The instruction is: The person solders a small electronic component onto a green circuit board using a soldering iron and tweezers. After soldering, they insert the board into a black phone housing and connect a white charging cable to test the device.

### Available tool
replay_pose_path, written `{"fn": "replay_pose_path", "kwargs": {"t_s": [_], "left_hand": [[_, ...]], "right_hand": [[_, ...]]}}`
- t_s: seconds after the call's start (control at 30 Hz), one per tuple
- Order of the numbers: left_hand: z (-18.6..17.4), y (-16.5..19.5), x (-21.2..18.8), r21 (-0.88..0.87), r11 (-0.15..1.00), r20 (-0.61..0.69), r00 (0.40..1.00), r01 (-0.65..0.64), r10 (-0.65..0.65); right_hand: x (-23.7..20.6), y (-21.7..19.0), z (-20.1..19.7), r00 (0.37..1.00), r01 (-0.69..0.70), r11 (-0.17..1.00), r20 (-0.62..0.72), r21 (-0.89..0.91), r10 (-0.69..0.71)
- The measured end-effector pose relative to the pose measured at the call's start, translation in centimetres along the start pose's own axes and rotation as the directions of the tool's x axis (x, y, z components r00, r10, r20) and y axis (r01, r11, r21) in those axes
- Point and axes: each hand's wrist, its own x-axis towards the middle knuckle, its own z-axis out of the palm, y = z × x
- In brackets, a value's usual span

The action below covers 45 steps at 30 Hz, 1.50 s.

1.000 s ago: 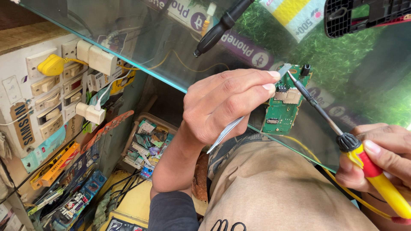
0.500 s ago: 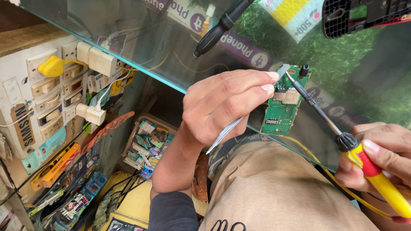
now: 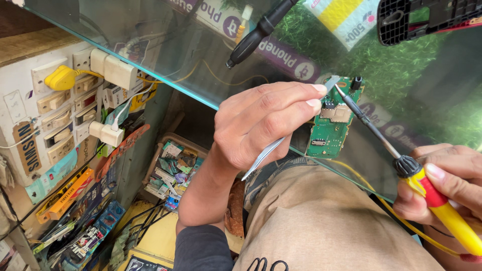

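A small green circuit board lies on the glass counter top. My left hand rests over the board's left side and grips metal tweezers, whose tip reaches the board's top edge. My right hand holds a soldering iron with a yellow and red handle. Its dark shaft runs up-left, and the tip touches the top of the board right by the tweezers' tip.
A second black tool lies on the glass behind the board, and a black plastic part sits at the top right. On the left is a switchboard with plugs. A box of small parts stands below.
Almost nothing moves. Both hands hold their places, with the iron tip and tweezers still at the board's top edge.
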Motion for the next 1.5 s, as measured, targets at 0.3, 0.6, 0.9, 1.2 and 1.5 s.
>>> {"fn": "replay_pose_path", "kwargs": {"t_s": [0.3,0.6,0.9,1.2,1.5], "left_hand": [[0.0,0.0,0.0,0.003,1.000,0.004,1.000,-0.002,0.002],[0.0,-0.1,0.1,0.004,1.000,0.003,1.000,-0.010,0.010],[0.0,-0.1,0.1,0.010,1.000,0.004,1.000,-0.014,0.014],[0.0,0.0,0.2,0.005,1.000,-0.006,1.000,-0.013,0.013],[0.1,0.0,0.2,0.004,1.000,-0.011,1.000,-0.013,0.013]], "right_hand": [[1.7,0.0,-0.1,0.998,0.062,0.997,0.016,0.056,-0.063],[0.8,-1.1,0.6,0.995,-0.008,0.989,-0.095,-0.146,-0.006],[-1.1,-1.1,0.8,0.986,-0.073,0.978,-0.163,-0.197,0.041],[-1.5,-0.2,0.4,0.988,-0.003,0.995,-0.153,-0.098,-0.012],[-2.0,-0.6,0.2,0.991,-0.039,0.983,-0.131,-0.181,0.015]]}}
